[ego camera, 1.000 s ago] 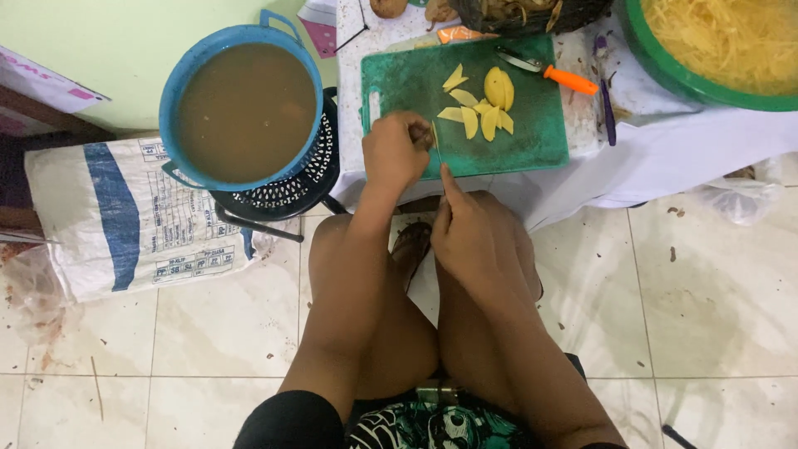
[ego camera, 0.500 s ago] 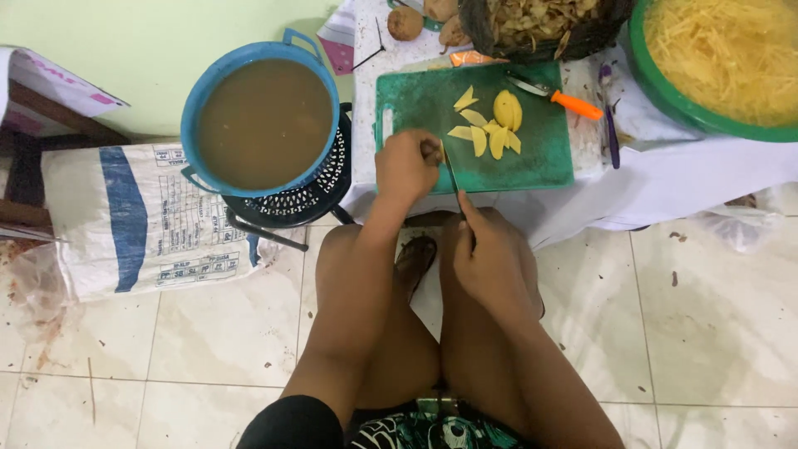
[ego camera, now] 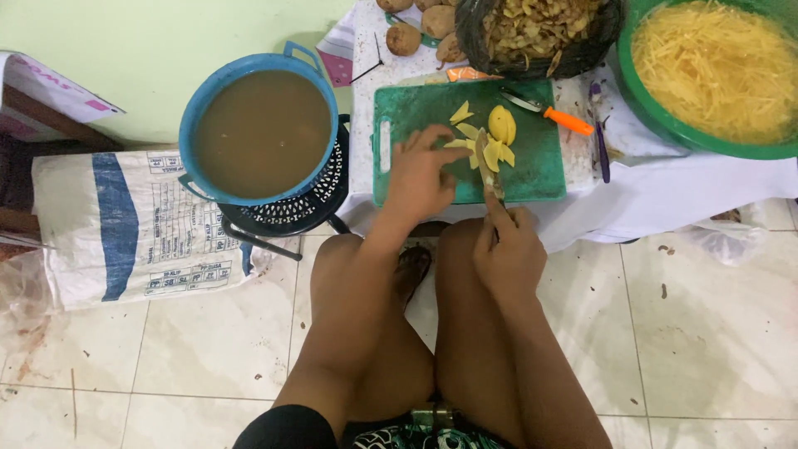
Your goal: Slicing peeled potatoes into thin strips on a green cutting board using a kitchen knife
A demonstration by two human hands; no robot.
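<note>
Cloth-covered table (ego camera: 665,195) (green cutting board (ego camera: 399,125) atop)

Green bowl (ego camera: 665,125) of yellow shreds cut off by the top and right edges. Black bag (ego camera: 532,58) of peelings and brown potatoes (ego camera: 405,38) cropped along the far edge. Knife handle swallowed inside the right hand (ego camera: 507,249); blade (ego camera: 489,170) blurred. Left hand (ego camera: 420,179) covered the near-left slices (ego camera: 478,145). Worktop (ego camera: 665,187) draped in white cloth, legs unseen.
</note>
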